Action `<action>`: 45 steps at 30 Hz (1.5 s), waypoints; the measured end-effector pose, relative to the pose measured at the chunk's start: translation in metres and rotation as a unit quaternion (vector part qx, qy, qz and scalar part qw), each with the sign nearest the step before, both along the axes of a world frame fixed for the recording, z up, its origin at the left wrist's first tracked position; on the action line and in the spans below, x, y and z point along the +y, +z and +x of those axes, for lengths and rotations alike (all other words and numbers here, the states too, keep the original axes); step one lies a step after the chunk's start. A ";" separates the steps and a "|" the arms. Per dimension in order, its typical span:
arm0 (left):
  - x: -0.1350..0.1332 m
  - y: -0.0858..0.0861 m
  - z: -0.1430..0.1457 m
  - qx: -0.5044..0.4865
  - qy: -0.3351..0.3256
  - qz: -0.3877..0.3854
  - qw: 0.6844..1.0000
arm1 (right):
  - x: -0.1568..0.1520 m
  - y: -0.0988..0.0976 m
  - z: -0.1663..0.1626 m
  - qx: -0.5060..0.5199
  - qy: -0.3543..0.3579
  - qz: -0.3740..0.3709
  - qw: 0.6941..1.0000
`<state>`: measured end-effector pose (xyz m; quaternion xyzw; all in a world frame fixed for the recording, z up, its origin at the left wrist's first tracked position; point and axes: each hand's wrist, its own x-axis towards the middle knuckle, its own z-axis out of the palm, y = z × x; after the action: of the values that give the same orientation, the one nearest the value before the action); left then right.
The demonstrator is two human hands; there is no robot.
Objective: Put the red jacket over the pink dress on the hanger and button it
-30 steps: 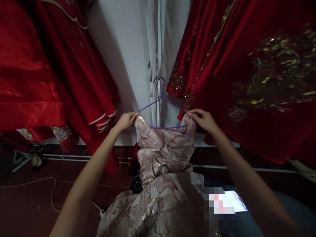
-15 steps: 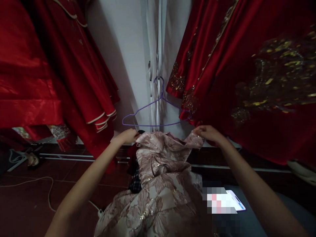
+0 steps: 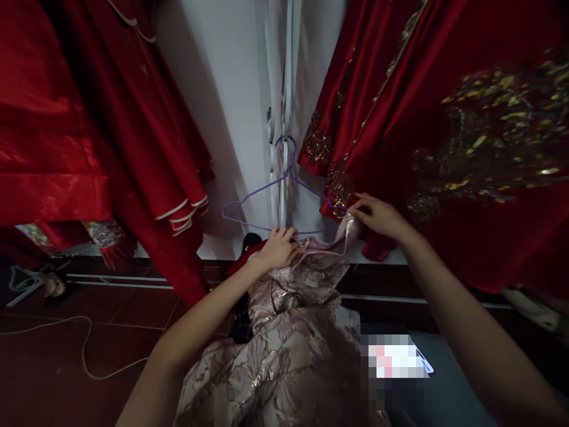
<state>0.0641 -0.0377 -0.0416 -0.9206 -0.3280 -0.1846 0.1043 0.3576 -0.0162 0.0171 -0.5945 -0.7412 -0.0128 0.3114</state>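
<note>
A pale pink brocade dress (image 3: 306, 338) with metallic sheen spreads downward below my hands. My right hand (image 3: 377, 218) pinches the dress's right shoulder, raised against the right end of a purple hanger (image 3: 258, 191). The hanger hangs by its hook from a white metal upright. My left hand (image 3: 280, 248) has its fingers curled over the top edge of the dress near the middle, at the hanger's lower bar. Its fingertips are partly hidden, and whether they also touch the bar I cannot tell.
Red garments hang at left (image 3: 173, 148) and right (image 3: 462, 237), the right one with gold sequins. A lit phone (image 3: 422, 356), partly pixelated, lies on a grey surface (image 3: 457, 385). A pale cable (image 3: 89, 350) runs across the tiled floor. Shoes (image 3: 54, 284) lie far left.
My left hand has moved right from the dress's left shoulder to the middle of its neckline. My right hand has lifted the right shoulder up to the hanger's end.
</note>
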 end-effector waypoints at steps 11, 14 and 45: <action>-0.024 0.014 -0.010 -0.003 -0.004 -0.003 1.000 | -0.003 -0.009 0.044 -0.005 -0.057 0.017 0.998; -0.022 0.014 -0.008 0.002 -0.006 -0.018 1.000 | -0.009 -0.001 0.029 0.053 -0.028 0.018 0.998; 0.031 -0.023 -0.173 -0.469 0.140 -0.154 0.858 | 0.002 0.006 -0.028 0.165 0.056 0.131 0.976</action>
<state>-0.1087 -0.0070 -0.0650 -0.6740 -0.4874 -0.5252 -0.1801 0.3294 -0.0147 0.0226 -0.5003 -0.7037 0.0062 0.5044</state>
